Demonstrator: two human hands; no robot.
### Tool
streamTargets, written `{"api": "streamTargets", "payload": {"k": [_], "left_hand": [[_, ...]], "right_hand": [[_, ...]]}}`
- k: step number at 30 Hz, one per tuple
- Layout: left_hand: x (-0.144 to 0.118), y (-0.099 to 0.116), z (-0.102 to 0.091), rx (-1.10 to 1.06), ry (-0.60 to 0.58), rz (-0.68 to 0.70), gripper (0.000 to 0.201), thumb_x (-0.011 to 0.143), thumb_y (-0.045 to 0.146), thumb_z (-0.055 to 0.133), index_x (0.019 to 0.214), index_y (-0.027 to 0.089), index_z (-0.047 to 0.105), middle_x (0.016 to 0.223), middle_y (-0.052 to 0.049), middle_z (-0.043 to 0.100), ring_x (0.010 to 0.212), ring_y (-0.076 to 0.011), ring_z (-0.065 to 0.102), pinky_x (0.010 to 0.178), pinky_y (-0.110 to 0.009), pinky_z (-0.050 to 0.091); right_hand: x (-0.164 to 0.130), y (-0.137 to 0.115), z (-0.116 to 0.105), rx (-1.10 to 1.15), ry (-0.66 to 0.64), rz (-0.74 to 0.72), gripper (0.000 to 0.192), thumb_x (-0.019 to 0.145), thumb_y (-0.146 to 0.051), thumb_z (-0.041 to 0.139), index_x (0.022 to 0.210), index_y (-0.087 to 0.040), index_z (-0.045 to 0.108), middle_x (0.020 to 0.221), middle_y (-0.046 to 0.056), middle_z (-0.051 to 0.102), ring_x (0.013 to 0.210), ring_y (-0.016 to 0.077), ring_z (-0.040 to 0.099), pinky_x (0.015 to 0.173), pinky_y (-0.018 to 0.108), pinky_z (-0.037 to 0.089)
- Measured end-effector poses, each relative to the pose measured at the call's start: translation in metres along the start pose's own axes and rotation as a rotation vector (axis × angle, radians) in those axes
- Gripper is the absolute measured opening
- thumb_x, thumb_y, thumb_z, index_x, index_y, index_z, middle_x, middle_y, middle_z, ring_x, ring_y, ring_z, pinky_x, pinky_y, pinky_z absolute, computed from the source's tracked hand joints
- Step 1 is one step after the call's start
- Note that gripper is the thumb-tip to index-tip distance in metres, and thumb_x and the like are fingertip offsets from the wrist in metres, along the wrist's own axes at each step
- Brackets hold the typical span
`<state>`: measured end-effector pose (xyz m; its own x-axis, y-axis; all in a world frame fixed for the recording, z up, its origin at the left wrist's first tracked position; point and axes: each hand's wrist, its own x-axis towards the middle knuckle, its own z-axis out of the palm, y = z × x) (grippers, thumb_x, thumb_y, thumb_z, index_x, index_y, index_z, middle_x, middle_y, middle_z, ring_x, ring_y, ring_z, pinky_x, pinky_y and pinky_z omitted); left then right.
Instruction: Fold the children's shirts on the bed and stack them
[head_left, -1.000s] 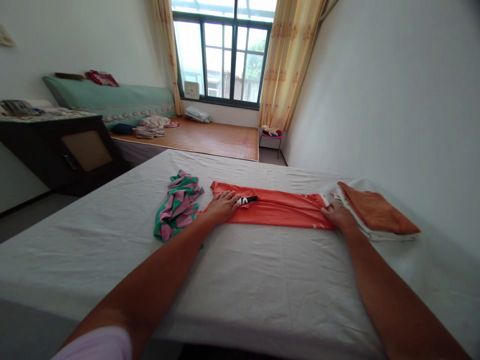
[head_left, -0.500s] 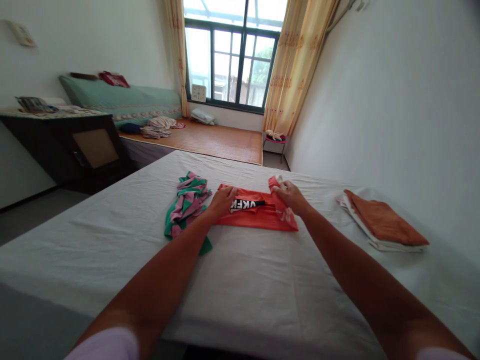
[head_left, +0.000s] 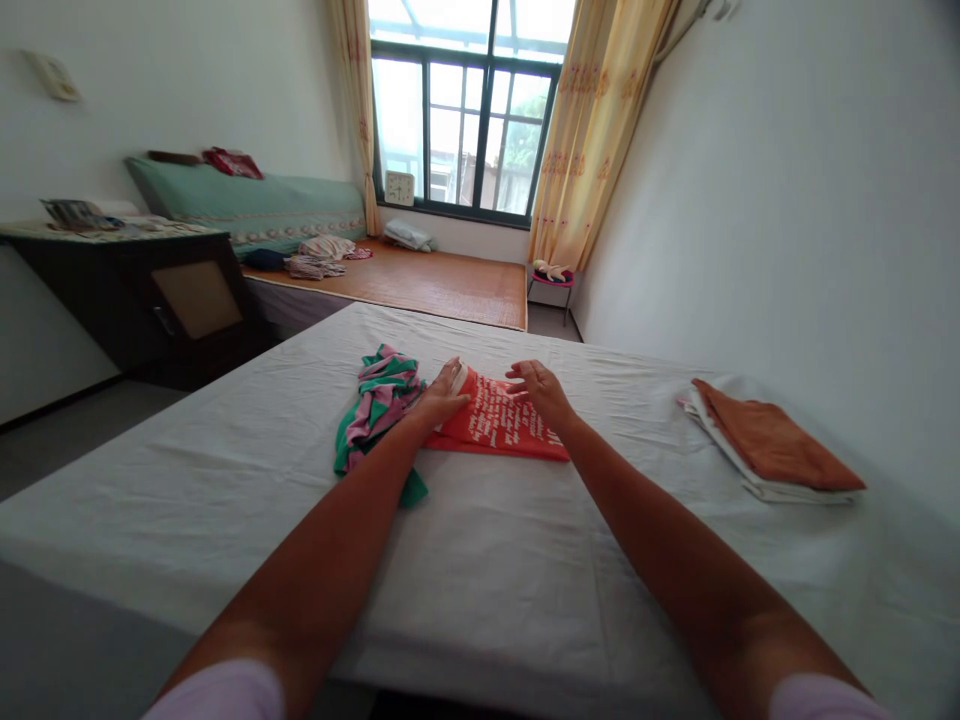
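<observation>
An orange-red shirt (head_left: 499, 430) with white lettering lies folded into a flat strip on the white-sheeted bed. At its left end, by a pale edge, rests my left hand (head_left: 444, 398), fingers stretched out and thumb apart, touching the cloth. My right hand (head_left: 541, 388) is over the right part of the shirt, its fingers apart and pointing left, with nothing in them. Whether its fingertips touch the fabric, I cannot tell. Just left of the shirt is a crumpled green and pink striped garment (head_left: 375, 400), partly hidden behind my left forearm.
On the right of the white sheet (head_left: 495, 570) sits a folded stack of brown and white cloth (head_left: 772, 440). Beyond the bed is a lower mat-covered bed (head_left: 450, 285) with clothes on it. A dark cabinet (head_left: 120, 300) stands at left; a small stool (head_left: 551, 278) is by the curtain.
The shirt's right end has been folded over to the left, covering the black-and-white print and showing white lettering. My right hand has let go of the cloth and moved left.
</observation>
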<state>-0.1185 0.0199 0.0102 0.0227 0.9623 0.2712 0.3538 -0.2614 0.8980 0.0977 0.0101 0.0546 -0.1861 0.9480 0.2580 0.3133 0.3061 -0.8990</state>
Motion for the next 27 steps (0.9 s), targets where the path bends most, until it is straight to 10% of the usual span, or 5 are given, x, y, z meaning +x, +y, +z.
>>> {"api": "streamTargets", "payload": {"k": [6,10,13,17,27], "left_hand": [[-0.01,0.016,-0.009,0.637,0.006,-0.048,0.083,0.074,0.022,0.059,0.149,0.015,0.025,0.141,-0.016,0.047,0.126,-0.0331,0.047,0.105,-0.043,0.04],[-0.024,0.036,0.001,0.881,0.139,0.271,0.068,0.08,0.015,0.049,0.146,0.018,0.033,0.148,-0.013,0.038,0.137,-0.0299,0.033,0.112,-0.044,0.03],[-0.029,0.036,0.019,0.902,-0.037,0.44,0.05,0.091,0.02,0.037,0.141,0.021,0.042,0.146,-0.007,0.043,0.137,-0.0224,0.034,0.115,-0.04,0.023],[-0.026,0.016,0.033,0.946,-0.248,0.342,0.046,0.097,0.037,0.03,0.138,0.025,0.046,0.144,-0.005,0.048,0.135,-0.0219,0.039,0.115,-0.043,0.022],[-0.013,-0.005,0.018,0.936,-0.148,0.091,0.048,0.097,0.039,0.029,0.14,0.024,0.045,0.152,-0.008,0.036,0.141,-0.0277,0.028,0.112,-0.049,0.025]], "right_hand": [[-0.027,0.033,-0.008,-0.762,-0.147,-0.276,0.043,0.097,-0.043,0.035,0.131,-0.025,0.054,0.137,0.006,0.055,0.131,0.0238,0.041,0.111,0.042,0.028],[-0.035,0.051,-0.002,-0.903,-0.226,-0.247,0.052,0.097,-0.049,0.033,0.145,-0.029,0.039,0.152,0.002,0.035,0.14,0.0239,0.029,0.114,0.043,0.019],[-0.035,0.055,-0.001,-0.924,-0.219,-0.263,0.054,0.097,-0.052,0.032,0.146,-0.031,0.036,0.153,0.001,0.034,0.141,0.0237,0.028,0.115,0.043,0.017],[-0.033,0.058,-0.002,-0.907,-0.204,-0.267,0.054,0.097,-0.052,0.029,0.146,-0.03,0.037,0.152,0.001,0.035,0.14,0.0231,0.03,0.115,0.042,0.017],[-0.022,0.094,-0.027,-0.802,0.044,-0.001,0.053,0.095,-0.046,0.038,0.135,-0.015,0.051,0.148,0.014,0.041,0.14,0.0266,0.03,0.114,0.045,0.021]]}}
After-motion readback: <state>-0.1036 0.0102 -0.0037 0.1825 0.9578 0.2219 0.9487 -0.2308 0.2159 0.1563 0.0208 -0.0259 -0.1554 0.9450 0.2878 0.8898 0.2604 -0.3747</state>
